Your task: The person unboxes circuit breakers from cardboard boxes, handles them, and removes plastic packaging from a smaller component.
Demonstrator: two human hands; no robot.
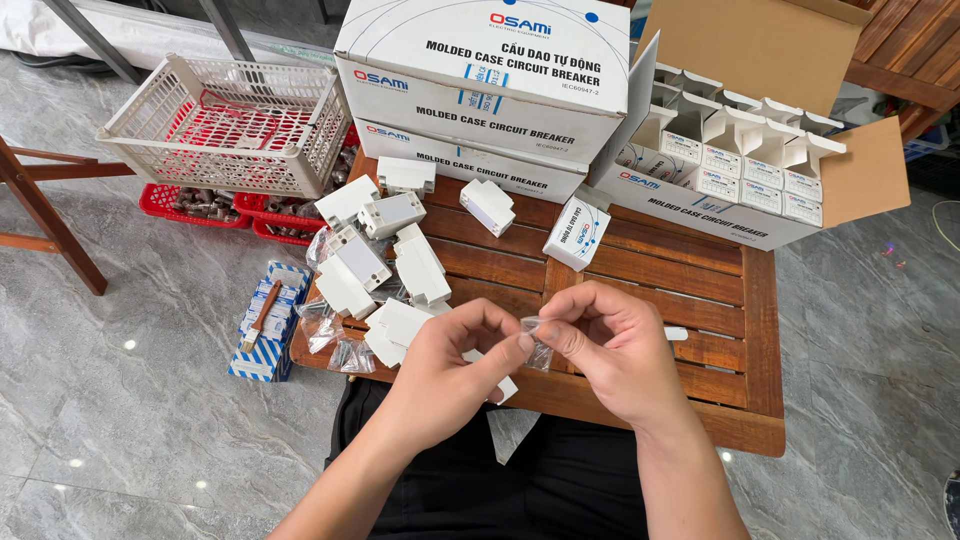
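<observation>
Plastic bag (537, 340) pinched btwn left hand (450, 370) & right hand (610, 350); slick film could slip, contents dropping thru table (700, 290) slats.

**Around my wooden table**

White plastic casings (385, 262) lie heaped at the table's left, with empty clear bags (335, 340) at that edge. A small white carton (577, 233) stands mid-table. Two large white boxes (480, 85) are stacked at top centre; an open cardboard box (740, 150) of small cartons sits upper right. A beige basket (235, 125) rests on red trays (200, 205) upper left. Blue-and-white packets (265, 320) lie on the grey floor (120, 420).
</observation>
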